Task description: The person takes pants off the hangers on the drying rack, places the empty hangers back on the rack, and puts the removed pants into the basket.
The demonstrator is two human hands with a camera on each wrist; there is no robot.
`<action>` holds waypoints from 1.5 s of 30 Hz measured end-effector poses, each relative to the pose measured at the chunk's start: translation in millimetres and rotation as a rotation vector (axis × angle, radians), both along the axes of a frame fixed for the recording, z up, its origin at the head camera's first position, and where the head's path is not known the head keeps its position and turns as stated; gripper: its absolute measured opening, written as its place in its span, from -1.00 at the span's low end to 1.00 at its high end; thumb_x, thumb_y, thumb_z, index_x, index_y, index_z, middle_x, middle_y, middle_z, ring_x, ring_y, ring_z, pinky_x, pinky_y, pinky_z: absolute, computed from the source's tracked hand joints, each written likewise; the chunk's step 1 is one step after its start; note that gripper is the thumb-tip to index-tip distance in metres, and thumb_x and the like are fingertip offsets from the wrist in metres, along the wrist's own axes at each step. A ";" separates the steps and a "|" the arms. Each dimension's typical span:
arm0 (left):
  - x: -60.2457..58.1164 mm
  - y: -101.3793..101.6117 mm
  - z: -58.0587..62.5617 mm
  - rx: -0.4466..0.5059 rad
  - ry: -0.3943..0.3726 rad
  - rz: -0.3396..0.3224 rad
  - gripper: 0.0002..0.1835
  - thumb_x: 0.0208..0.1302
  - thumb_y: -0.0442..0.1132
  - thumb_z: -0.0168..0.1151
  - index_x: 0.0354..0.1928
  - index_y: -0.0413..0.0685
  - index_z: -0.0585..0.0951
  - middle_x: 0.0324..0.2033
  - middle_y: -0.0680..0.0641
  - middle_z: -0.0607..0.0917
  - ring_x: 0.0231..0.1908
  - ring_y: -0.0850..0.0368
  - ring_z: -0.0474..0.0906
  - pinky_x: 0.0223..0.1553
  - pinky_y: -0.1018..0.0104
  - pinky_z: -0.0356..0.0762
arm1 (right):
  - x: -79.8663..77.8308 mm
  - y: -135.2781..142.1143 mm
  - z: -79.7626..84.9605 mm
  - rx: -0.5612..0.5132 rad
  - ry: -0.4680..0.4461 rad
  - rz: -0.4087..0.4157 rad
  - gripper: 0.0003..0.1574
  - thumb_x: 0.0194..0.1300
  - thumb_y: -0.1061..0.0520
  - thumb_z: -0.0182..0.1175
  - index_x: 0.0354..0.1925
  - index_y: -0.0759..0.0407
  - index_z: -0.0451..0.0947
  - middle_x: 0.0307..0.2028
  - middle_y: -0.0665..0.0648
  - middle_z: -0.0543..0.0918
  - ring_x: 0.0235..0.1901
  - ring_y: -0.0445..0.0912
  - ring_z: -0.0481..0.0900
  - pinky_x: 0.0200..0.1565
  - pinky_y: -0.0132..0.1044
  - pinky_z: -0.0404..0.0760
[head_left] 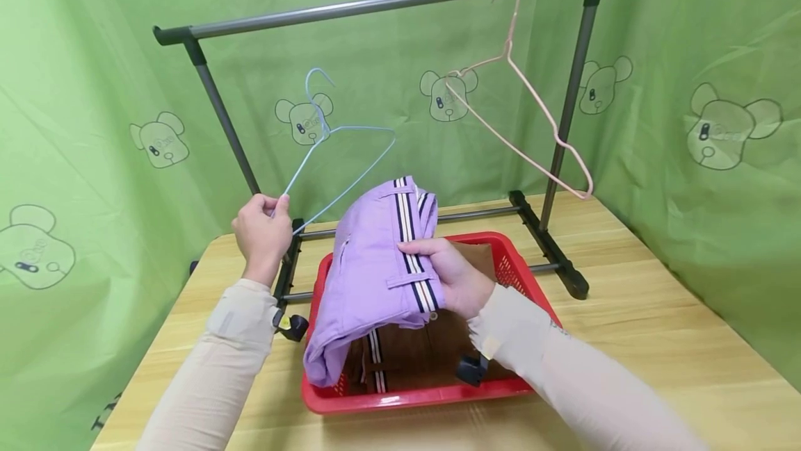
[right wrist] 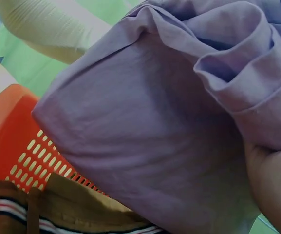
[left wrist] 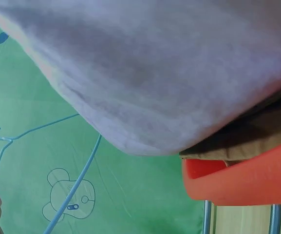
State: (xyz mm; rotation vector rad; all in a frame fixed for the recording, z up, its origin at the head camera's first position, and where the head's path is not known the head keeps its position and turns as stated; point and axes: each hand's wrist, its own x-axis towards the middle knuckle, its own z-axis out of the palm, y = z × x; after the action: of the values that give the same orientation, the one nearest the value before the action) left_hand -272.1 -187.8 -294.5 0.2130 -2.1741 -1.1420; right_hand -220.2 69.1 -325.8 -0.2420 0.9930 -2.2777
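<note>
In the head view my left hand (head_left: 263,234) pinches one lower corner of a light blue wire hanger (head_left: 365,171), its hook pointing up. My right hand (head_left: 459,276) grips purple trousers (head_left: 369,256) at the waistband, thumb lying over a striped band with belt loops. The folded trousers hang over a red basket (head_left: 407,399), which holds brown garments (head_left: 407,347) with a similar striped band. The left wrist view has the hanger (left wrist: 84,170) beside the trousers (left wrist: 145,87). In the right wrist view the trousers (right wrist: 145,122) cover most of the picture, the hand's fingers hidden.
Behind the basket stands a grey metal rack (head_left: 363,7) on a wooden table (head_left: 651,326). A pink hanger (head_left: 544,110) hangs from the right part of its rail. Green curtains (head_left: 388,96) with printed bear heads surround the table.
</note>
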 end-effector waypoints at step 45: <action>-2.6 2.1 -2.7 0.000 -0.015 -0.009 -0.76 0.34 -0.16 0.22 -0.27 -0.25 0.64 -0.43 -0.19 0.65 -0.38 -0.07 0.49 -0.23 0.15 0.34 | 24.0 72.2 -22.4 0.185 -0.206 0.009 -0.43 0.31 0.28 0.11 0.20 0.31 0.11 -0.11 0.24 0.65 -0.06 0.07 0.63 0.07 0.05 0.53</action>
State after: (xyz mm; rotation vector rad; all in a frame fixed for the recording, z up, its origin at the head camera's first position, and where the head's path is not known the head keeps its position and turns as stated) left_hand -274.7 -185.7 -297.2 0.2125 -2.1899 -1.1488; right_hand -196.2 141.2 -348.2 0.0651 1.0811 -2.1358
